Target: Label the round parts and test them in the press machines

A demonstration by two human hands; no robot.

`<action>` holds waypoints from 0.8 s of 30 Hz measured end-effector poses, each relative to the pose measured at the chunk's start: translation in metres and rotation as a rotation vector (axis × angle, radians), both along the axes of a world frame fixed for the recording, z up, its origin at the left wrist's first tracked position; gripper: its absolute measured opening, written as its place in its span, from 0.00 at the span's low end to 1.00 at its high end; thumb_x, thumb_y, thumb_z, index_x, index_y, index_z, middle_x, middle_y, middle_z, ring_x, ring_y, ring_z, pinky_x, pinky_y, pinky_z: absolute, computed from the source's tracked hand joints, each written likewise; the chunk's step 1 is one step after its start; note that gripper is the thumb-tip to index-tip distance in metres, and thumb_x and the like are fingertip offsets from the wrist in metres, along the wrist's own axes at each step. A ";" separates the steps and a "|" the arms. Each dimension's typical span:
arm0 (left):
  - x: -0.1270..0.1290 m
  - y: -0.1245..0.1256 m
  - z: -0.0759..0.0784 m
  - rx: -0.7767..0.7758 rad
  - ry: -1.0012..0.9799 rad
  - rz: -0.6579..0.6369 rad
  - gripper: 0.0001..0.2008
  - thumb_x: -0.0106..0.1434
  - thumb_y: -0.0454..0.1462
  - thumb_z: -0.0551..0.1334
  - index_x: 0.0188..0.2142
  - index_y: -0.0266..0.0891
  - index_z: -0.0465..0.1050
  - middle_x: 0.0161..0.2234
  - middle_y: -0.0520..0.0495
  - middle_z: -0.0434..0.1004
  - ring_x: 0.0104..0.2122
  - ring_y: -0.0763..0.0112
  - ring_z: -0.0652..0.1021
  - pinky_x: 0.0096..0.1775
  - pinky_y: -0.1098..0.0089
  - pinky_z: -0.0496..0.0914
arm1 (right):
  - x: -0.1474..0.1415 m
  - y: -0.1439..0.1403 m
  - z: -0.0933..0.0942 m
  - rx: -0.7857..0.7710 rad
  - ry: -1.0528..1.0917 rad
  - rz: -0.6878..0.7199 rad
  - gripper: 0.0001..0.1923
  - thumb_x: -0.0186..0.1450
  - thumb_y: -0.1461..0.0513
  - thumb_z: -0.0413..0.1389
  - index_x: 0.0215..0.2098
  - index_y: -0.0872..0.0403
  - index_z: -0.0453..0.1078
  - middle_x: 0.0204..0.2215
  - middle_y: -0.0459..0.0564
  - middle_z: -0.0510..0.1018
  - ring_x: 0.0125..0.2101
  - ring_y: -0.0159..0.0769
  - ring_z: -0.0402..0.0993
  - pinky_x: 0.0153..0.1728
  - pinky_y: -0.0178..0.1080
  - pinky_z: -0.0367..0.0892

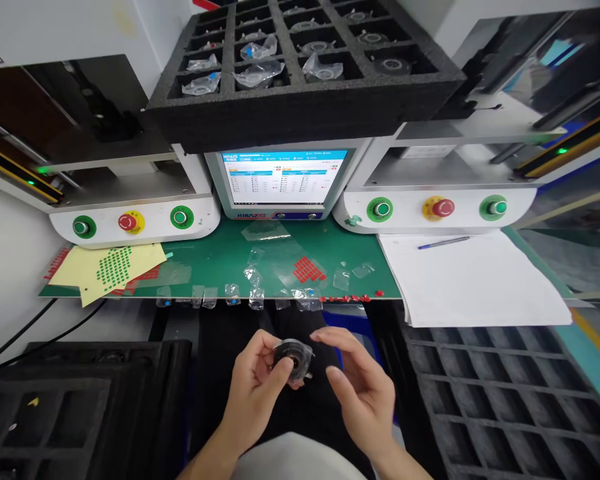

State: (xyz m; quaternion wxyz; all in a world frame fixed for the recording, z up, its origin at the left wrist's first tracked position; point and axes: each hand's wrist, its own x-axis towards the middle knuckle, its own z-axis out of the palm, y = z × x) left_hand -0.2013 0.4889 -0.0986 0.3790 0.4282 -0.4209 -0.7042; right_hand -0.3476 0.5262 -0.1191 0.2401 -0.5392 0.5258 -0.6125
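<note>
Both hands sat low over the lap, below the green bench mat (pixel 205 250). Left hand (pixel 255 390) pinched a small round black part (pixel 293 360) in clear film wrap; right hand (pixel 363 387) hovered just beside, fingers loosely spread, holding nothing. Part prob. light and rigid, film slippery (grip by rim, not the wrap). Foam tray (pixel 300 107) sat above the monitor (pixel 280 177).

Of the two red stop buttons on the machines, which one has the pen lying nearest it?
The right-hand red button: the blue pen lies on the white paper just below it. The left one sits above yellow sheets.
</note>
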 end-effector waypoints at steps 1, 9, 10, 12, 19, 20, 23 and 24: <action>0.000 0.001 0.000 -0.030 -0.026 -0.005 0.11 0.63 0.42 0.65 0.33 0.36 0.69 0.27 0.51 0.76 0.26 0.78 0.76 0.30 0.80 0.72 | 0.002 -0.003 0.001 0.029 -0.024 0.020 0.10 0.66 0.64 0.54 0.46 0.52 0.70 0.39 0.51 0.78 0.42 0.36 0.74 0.40 0.38 0.74; -0.001 0.004 -0.004 -0.308 -0.176 0.065 0.04 0.66 0.38 0.60 0.38 0.40 0.70 0.33 0.51 0.78 0.32 0.76 0.78 0.35 0.79 0.73 | 0.005 -0.009 0.008 -0.157 0.186 -0.005 0.07 0.62 0.71 0.59 0.35 0.53 0.71 0.34 0.50 0.78 0.40 0.37 0.74 0.41 0.42 0.73; -0.001 0.004 -0.004 -0.342 -0.195 0.083 0.04 0.66 0.38 0.60 0.38 0.40 0.71 0.34 0.50 0.78 0.33 0.76 0.78 0.36 0.79 0.73 | 0.005 -0.008 0.007 -0.198 0.269 -0.025 0.07 0.62 0.71 0.58 0.35 0.54 0.71 0.34 0.51 0.78 0.41 0.38 0.74 0.41 0.43 0.73; -0.001 0.004 -0.002 -0.373 -0.231 0.109 0.03 0.65 0.37 0.61 0.38 0.41 0.71 0.35 0.50 0.78 0.36 0.76 0.78 0.39 0.79 0.73 | 0.004 -0.006 0.007 -0.280 0.447 -0.075 0.06 0.62 0.70 0.58 0.36 0.54 0.73 0.34 0.51 0.79 0.41 0.39 0.74 0.44 0.46 0.72; -0.002 0.006 0.000 -0.162 -0.218 0.041 0.08 0.66 0.42 0.61 0.39 0.40 0.67 0.38 0.46 0.80 0.37 0.70 0.79 0.39 0.74 0.73 | 0.007 -0.006 0.008 -0.341 0.572 -0.111 0.06 0.63 0.70 0.57 0.36 0.55 0.73 0.34 0.51 0.79 0.40 0.36 0.75 0.45 0.46 0.71; -0.003 0.005 0.001 -0.149 -0.208 0.032 0.09 0.66 0.43 0.60 0.40 0.40 0.67 0.38 0.46 0.80 0.37 0.70 0.79 0.39 0.74 0.73 | 0.007 -0.007 0.009 -0.330 0.535 -0.085 0.07 0.62 0.71 0.56 0.36 0.56 0.72 0.35 0.52 0.78 0.40 0.37 0.75 0.45 0.46 0.72; -0.004 0.001 0.003 -0.115 -0.151 0.021 0.12 0.66 0.45 0.60 0.41 0.40 0.72 0.36 0.47 0.80 0.33 0.73 0.78 0.36 0.77 0.72 | 0.005 -0.008 0.009 -0.314 0.406 -0.010 0.12 0.62 0.72 0.51 0.42 0.57 0.69 0.37 0.54 0.76 0.42 0.38 0.74 0.45 0.47 0.72; -0.005 0.000 0.004 -0.103 -0.133 0.024 0.13 0.65 0.46 0.61 0.41 0.39 0.73 0.34 0.48 0.80 0.31 0.74 0.77 0.33 0.78 0.72 | 0.004 -0.007 0.008 -0.310 0.370 -0.005 0.13 0.62 0.72 0.50 0.44 0.58 0.68 0.38 0.55 0.76 0.43 0.39 0.74 0.46 0.48 0.72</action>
